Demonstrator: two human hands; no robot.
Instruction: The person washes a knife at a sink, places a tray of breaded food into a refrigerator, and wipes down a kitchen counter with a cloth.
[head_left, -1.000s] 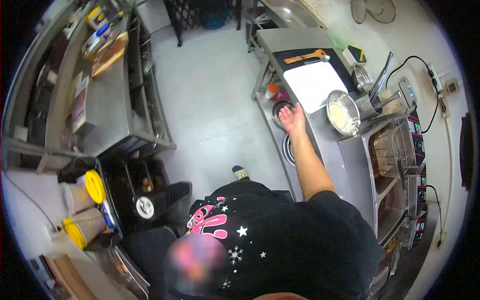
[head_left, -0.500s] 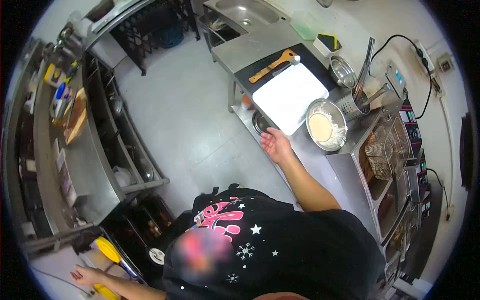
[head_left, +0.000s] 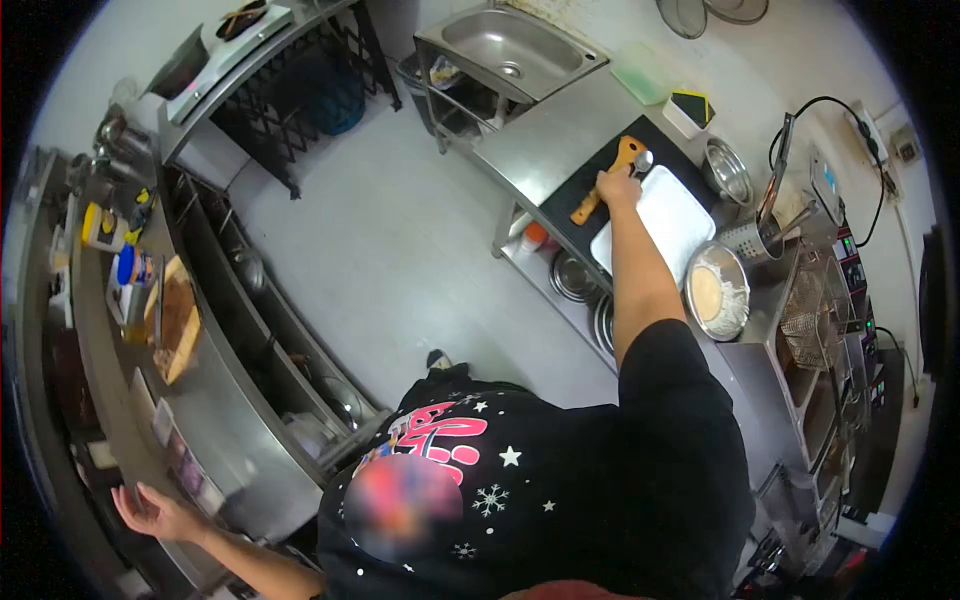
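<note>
My right hand [head_left: 619, 187] reaches over the black mat [head_left: 570, 208] on the right counter. Its fingers are closed at the wooden utensil [head_left: 587, 206] and a metal spoon [head_left: 643, 160]; which of them it grips is too small to tell. Beside the hand lies a white tray [head_left: 672, 222], partly covered by my forearm. A metal bowl [head_left: 717, 290] with a pale round mass and white flour-like powder stands nearer me. At the lower left, my left hand [head_left: 160, 514] is empty with its fingers apart, near the left counter's edge.
A sink [head_left: 510, 52] is at the back. On the right stand a perforated utensil holder [head_left: 752, 242], a small metal bowl [head_left: 727, 171] and fryers with a wire basket [head_left: 815, 318]. The left counter [head_left: 240, 450] holds a wooden board [head_left: 178, 320] and containers.
My right hand has moved forward from the counter's front edge to the wooden utensil and closed there. My left hand has come into view at the lower left. The view has shifted.
</note>
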